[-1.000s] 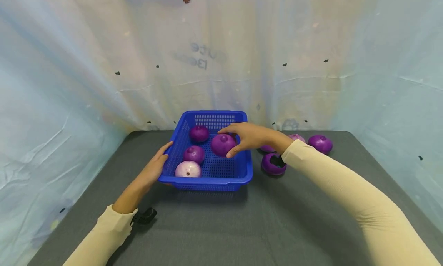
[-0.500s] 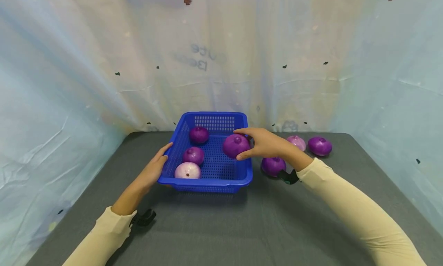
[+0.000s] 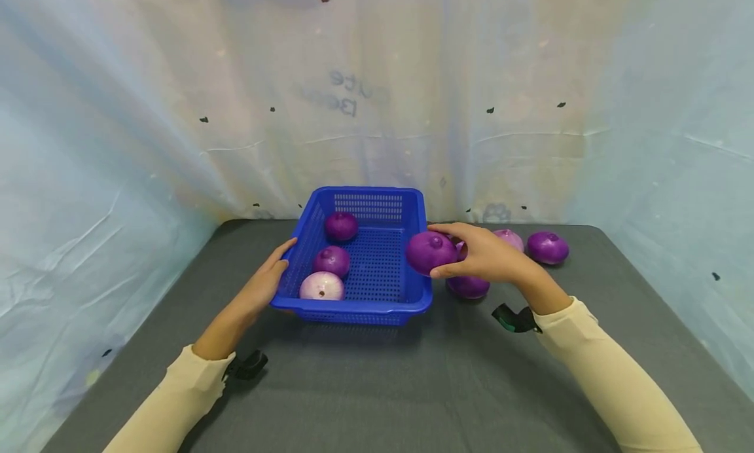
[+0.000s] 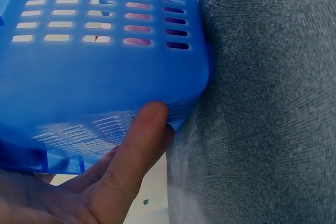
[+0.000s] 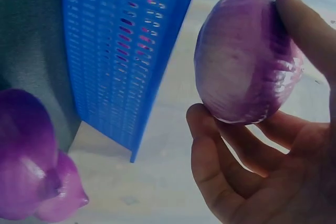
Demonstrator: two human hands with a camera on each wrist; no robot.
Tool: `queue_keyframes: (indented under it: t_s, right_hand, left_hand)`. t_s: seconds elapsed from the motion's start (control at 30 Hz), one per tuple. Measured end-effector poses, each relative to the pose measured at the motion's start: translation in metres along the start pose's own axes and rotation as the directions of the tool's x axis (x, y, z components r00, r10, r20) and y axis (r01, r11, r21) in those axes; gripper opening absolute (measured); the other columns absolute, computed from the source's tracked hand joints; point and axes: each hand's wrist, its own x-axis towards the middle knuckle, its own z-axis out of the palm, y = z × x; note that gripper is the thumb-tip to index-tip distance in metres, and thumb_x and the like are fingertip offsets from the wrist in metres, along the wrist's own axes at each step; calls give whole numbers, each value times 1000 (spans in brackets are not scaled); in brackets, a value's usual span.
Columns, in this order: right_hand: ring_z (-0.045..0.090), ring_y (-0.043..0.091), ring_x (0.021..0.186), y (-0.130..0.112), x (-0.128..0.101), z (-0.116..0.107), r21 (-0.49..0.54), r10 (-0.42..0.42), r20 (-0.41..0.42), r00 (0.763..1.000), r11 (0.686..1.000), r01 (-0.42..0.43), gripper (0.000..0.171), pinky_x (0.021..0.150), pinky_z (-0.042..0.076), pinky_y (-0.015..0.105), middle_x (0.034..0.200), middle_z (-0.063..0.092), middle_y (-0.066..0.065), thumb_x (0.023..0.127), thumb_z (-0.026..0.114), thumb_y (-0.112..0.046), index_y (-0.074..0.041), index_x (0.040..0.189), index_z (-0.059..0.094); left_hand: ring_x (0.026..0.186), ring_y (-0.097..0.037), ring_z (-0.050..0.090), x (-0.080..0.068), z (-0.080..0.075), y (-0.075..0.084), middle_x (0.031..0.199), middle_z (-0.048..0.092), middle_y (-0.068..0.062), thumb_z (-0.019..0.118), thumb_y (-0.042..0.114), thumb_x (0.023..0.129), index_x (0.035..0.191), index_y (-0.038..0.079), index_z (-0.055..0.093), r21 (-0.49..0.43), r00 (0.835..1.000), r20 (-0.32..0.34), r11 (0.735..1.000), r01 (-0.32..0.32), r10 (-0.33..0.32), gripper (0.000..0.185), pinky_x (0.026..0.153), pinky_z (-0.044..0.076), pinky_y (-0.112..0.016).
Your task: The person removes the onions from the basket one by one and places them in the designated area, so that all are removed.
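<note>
A blue plastic basket (image 3: 353, 307) stands on the dark table, holding a white onion (image 3: 321, 287) and two purple onions, one in the middle (image 3: 332, 261) and one at the back (image 3: 341, 226). My left hand (image 3: 262, 288) grips the basket's left side; in the left wrist view its thumb (image 4: 139, 140) lies against the slotted wall. In my right hand (image 3: 491, 255) is another purple onion (image 3: 427, 253), pinched between thumb and fingers, overlapping the basket's right rim in the head view. The right wrist view shows this onion (image 5: 244, 59) raised beside the basket wall.
Right of the basket lie more onions: a purple one (image 3: 468, 287) partly hidden below my right hand, a pink one (image 3: 511, 238) and a purple one (image 3: 548, 247) farther right. Patterned sheeting (image 3: 377, 99) hangs behind and along both sides of the table.
My right hand has moved rightward with the purple onion, from over the basket's inside to its right rim. My left hand has stayed on the basket.
</note>
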Motion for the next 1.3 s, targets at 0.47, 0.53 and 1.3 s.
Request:
queue_keyframes:
  t_s: [0.47, 0.53, 1.3]
  right_hand:
    - [56, 28, 119, 17, -10, 3, 47, 59, -18, 998, 997, -58, 85, 96, 52, 50, 140, 54, 9, 81, 78, -49, -22, 152, 40]
    - [57, 27, 118, 19, -10, 2, 42, 60, -14, 998, 997, -60, 85, 95, 52, 50, 141, 53, 9, 82, 78, -49, -22, 152, 40]
    - [59, 33, 118, 54, -50, -22, -23, 147, -37, 988, 989, -148, 86, 92, 54, 48, 141, 53, 13, 82, 77, -52, -19, 153, 39]
  left_hand:
    - [146, -54, 22, 2, 0, 0, 168, 5, -14, 17, 29, 108, 160, 37, 7, -1, 1000, -5, 1000, 15, -15, 53, 108, 26, -74]
    - [146, -54, 22, 2, -1, 2, 168, 4, -15, 17, 29, 108, 160, 37, 7, -2, 1000, -3, 1000, 20, -20, 53, 108, 27, -74]
    - [144, -54, 24, 1, -1, -1, 168, 4, -16, 17, 29, 108, 160, 38, 7, -13, 1000, 8, 1000, 25, -24, 53, 107, 32, -72]
